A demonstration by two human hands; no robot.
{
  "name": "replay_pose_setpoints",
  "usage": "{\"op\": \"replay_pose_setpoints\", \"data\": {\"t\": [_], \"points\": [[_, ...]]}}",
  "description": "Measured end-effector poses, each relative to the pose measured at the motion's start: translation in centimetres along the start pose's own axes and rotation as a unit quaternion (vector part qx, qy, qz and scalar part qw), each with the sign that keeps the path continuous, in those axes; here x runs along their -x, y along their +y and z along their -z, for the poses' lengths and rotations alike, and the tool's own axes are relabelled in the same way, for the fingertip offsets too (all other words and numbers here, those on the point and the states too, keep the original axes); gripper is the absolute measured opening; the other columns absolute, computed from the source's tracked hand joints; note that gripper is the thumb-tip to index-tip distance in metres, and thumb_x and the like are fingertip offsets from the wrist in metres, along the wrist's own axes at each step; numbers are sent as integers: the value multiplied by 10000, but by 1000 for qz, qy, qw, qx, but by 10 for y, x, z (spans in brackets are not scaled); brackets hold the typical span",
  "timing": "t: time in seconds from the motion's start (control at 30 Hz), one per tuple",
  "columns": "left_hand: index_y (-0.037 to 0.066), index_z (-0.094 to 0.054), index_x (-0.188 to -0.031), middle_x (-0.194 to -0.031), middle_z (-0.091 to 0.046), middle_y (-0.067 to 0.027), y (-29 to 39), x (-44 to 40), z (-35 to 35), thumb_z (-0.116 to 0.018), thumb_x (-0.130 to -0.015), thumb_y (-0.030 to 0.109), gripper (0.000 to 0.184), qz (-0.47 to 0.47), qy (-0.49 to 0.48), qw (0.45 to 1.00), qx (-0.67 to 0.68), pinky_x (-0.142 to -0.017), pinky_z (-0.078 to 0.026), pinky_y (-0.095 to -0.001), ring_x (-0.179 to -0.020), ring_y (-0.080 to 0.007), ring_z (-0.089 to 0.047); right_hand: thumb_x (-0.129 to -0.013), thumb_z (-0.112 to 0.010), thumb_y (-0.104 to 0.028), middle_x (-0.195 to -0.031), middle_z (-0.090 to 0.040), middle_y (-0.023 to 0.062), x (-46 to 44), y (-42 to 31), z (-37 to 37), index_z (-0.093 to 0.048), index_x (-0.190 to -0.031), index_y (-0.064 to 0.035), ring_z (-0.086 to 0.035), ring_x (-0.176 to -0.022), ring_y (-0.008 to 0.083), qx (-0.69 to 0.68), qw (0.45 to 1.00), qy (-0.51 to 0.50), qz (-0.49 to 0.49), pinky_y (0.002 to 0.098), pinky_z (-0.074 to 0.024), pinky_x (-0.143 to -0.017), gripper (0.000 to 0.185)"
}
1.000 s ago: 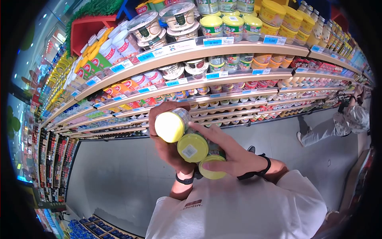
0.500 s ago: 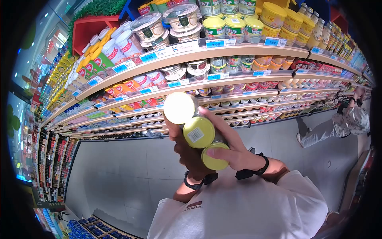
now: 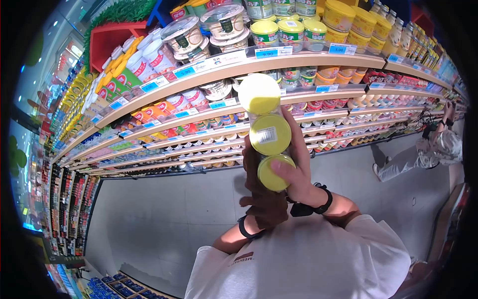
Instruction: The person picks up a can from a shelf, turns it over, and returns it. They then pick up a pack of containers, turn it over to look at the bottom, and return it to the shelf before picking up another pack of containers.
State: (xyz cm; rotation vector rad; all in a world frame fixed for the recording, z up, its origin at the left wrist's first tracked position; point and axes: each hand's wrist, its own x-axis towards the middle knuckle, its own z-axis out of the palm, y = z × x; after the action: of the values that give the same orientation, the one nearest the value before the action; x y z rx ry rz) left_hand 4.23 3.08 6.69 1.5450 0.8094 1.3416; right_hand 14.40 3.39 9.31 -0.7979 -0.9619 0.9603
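Three yellow-lidded cans (image 3: 270, 134) are held together in a row between my hands. The middle lid carries a white barcode label, and strong light washes out the farthest lid. My right hand (image 3: 300, 169) grips the row from the right, its thumb lying on the nearest lid and its fingers along the side. In shadow, my left hand (image 3: 266, 202) holds the row from the left and below; part of it is hidden by the cans. The cans are in front of the shelf edges, and their sides are mostly out of sight.
Curved shelves (image 3: 318, 61) span the view ahead, stocked with tubs, cans and bottles above blue price tags. Similar yellow-lidded cans (image 3: 290, 34) stand on the top shelf. Another person (image 3: 438, 147) is in the aisle at right. Blue packages (image 3: 107, 289) fill a display at lower left.
Both hands have moved the cans up and to the right, toward the shelves. The row has turned closer to upright in view. My right thumb stays on the nearest lid.
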Motion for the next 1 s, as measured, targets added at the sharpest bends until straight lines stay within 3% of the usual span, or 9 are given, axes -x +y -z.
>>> {"op": "replay_pose_setpoints", "data": {"t": [0.1, 0.17, 0.27, 0.37, 0.47, 0.6, 0.67, 0.83, 1.0], "points": [[35, -221, -1797, -1675, -504, -210, 2, -6, 6, -931, -875, 374, 1212, -23, -13, 999, -41, -1263, -471, -486, -1542, -342, -551, -951, -779, -374, -1760, -413, 198, -1, -1, 5, -209, -1818, -9, -417, -1621, 302, 51, 999, -15, 9, 447, -298, -1342, 1099], [1, -236, -1785, -1652, -537, -212, 4, -13, 15, -1005, -779, 384, 1323, -100, -18, 987, -121, -1234, -502, -480, -1496, -344, -600, -990, -777, -254, -1731, -436, 199, 1, 7, 13, -216, -1817, -11, -448, -1576, 301, 54, 997, -45, 31, 436, -306, -1328, 1029], [-42, -285, -1759, -1608, -591, -208, -5, -15, 23, -1043, -725, 398, 1356, -147, 8, 985, -92, -1184, -548, -458, -1437, -337, -655, -980, -801, -268, -1690, -470, 216, 4, 18, 25, -270, -1800, 2, -482, -1516, 332, 179, 972, -115, 97, 453, -315, -1310, 1014], [-31, -382, -1720, -1514, -661, -185, -36, -8, 29, -866, -960, 327, 970, -94, 95, 989, -67, -1109, -611, -439, -1367, -307, -696, -964, -821, -294, -1365, -539, 191, 6, 9, 21, -327, -1793, -32, -517, -1251, 333, 200, 965, -136, 101, 445, -403, -1167, 1001], [-41, -503, -1595, -1384, -701, -182, -25, -23, 23, -583, -1123, 450, 686, 112, 149, 936, 298, -1050, -617, -451, -1256, -301, -717, -954, -823, -310, -1174, -455, 148, 6, 8, 25, -332, -1810, -106, -473, -1083, 314, 247, 949, -176, 91, 419, -435, -1047, 1008], [-27, -600, -1416, -1378, -683, -180, -6, -45, 31, -417, -1131, 608, 719, 50, 20, 893, 446, -1045, -562, -454, -1195, -312, -697, -951, -819, -322, -1169, -420, 157, 17, -3, 24, -307, -1827, -169, -476, -1076, 337, 282, 932, -226, 9, 412, -460, -1002, 1026], [25, -549, -1504, -1426, -662, -165, -9, -47, 43, -420, -1166, 589, 671, -32, -32, 938, 344, -1068, -576, -450, -1243, -299, -691, -946, -823, -320, -1164, -417, 156, 20, -1, 23, -299, -1830, -173, -478, -1081, 343, 273, 932, -239, -15, 414, -464, -995, 1038], [24, -547, -1468, -1363, -684, -160, -16, -34, 46, -443, -1170, 553, 616, -32, 88, 971, 219, -1018, -590, -428, -1172, -285, -708, -957, -811, -290, -1239, -485, 171, 20, 5, 27, -294, -1831, -168, -517, -1128, 344, 221, 938, -265, -28, 418, -444, -1070, 1023], [23, -546, -1432, -1301, -707, -156, -18, -43, 45, -466, -1175, 516, 562, 8, 95, 972, 215, -968, -605, -407, -1102, -272, -726, -1001, -759, -180, -1557, -552, 129, 16, -1, 21, -286, -1831, -142, -533, -1432, 264, -106, 936, -245, -229, 412, -400, -1237, 956]]}}
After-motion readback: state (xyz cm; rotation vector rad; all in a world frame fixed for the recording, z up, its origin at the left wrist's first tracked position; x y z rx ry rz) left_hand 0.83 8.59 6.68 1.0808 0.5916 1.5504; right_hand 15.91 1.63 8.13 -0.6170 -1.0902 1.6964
